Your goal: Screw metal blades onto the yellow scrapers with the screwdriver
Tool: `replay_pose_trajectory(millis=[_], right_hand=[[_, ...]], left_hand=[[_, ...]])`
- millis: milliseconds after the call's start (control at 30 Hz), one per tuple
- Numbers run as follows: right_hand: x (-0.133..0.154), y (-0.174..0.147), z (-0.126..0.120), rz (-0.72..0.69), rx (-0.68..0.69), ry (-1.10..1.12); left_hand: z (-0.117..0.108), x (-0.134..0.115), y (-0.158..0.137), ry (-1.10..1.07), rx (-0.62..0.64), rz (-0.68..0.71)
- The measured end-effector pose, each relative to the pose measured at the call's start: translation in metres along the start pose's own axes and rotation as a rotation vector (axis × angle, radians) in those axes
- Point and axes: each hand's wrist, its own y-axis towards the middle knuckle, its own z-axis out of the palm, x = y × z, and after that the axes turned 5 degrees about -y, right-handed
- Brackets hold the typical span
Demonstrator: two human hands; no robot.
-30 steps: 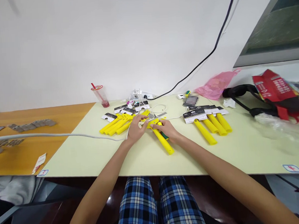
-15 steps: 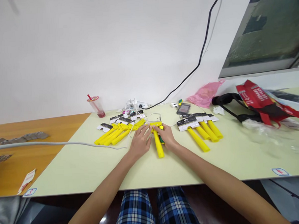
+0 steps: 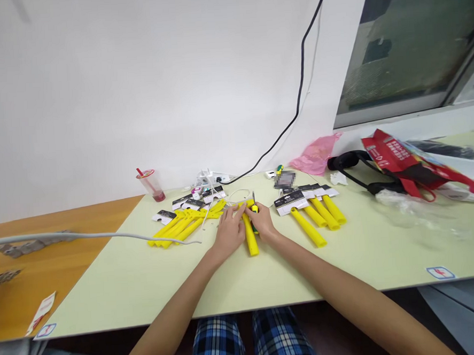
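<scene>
A yellow T-shaped plastic tool (image 3: 251,241) lies in front of me, its handle pointing toward my body. My left hand (image 3: 229,230) is at its head, thumb and fingertips gripping the crosspiece, which they partly cover. Just right of that handle, my right hand (image 3: 264,221) is closed around a screwdriver (image 3: 254,210) with a green and yellow grip. Its thin metal shaft points away from me, past the tool's head. My right fingertips are close to the left ones; whether they also touch the tool I cannot tell.
Yellow tools (image 3: 176,229) are piled left, near black-and-white cards (image 3: 192,204). Several carded yellow tools (image 3: 309,229) lie right. Behind are a cup with a straw (image 3: 152,184), a power strip (image 3: 221,178) and a pink bag (image 3: 316,154). A grey cable (image 3: 104,235) crosses the left.
My left fingers have drawn closer together on the tool's head. More of the screwdriver's shaft and grip shows beside my right hand. The camera view has shifted slightly.
</scene>
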Motion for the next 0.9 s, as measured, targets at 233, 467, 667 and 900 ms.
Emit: replay_pose_trajectory(millis=[233,467,667,900], right_hand=[[0.001,0.003,-0.002,-0.014,0.001,0.001],[0.017,-0.005,-0.006,-0.069,0.163,0.086],[0.027,-0.009,-0.007,-0.064,0.28,0.154],[0.022,-0.005,-0.007,-0.042,0.244,0.145]], left_hand=[[-0.003,-0.002,0.008,-0.16,0.049,-0.066],[-0.01,-0.006,0.009,-0.429,0.004,-0.065],[-0.024,-0.007,0.007,-0.783,0.0,-0.156],[-0.059,0.024,0.017,-1.312,-0.089,-0.457]])
